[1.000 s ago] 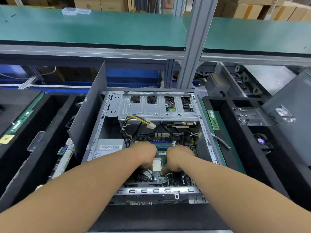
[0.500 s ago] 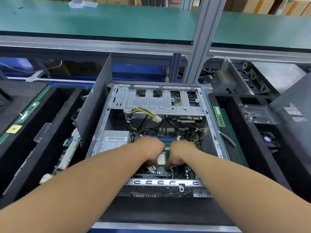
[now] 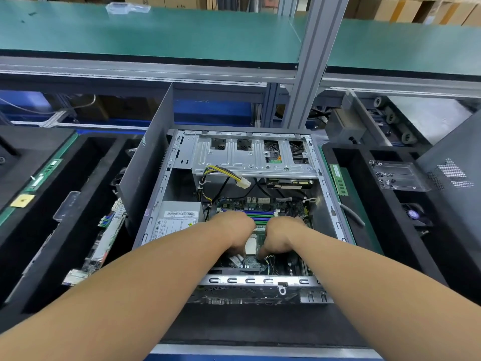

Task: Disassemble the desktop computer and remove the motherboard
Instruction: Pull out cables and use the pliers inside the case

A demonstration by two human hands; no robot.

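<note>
Where green shelving (image 3: 156,35) spans overhead, seemingly foam-lined trays (image 3: 369,204) flank the case (image 3: 161,204).

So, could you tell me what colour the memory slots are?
Blue and green memory slots, clearest in the head view.

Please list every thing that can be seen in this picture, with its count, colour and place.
computer case: one, silver, open, centre.
motherboard: one, green, inside the case floor.
power supply: one, grey, case left.
drive cage: one, silver, case far end.
power connector: one, white, yellow and black wires, below the cage.
side panel: one, grey, upright, left of case.
memory module: one, green, tray at right.
screw tray: one, clear, far right.
left hand: on the motherboard.
right hand: on the motherboard.
</note>
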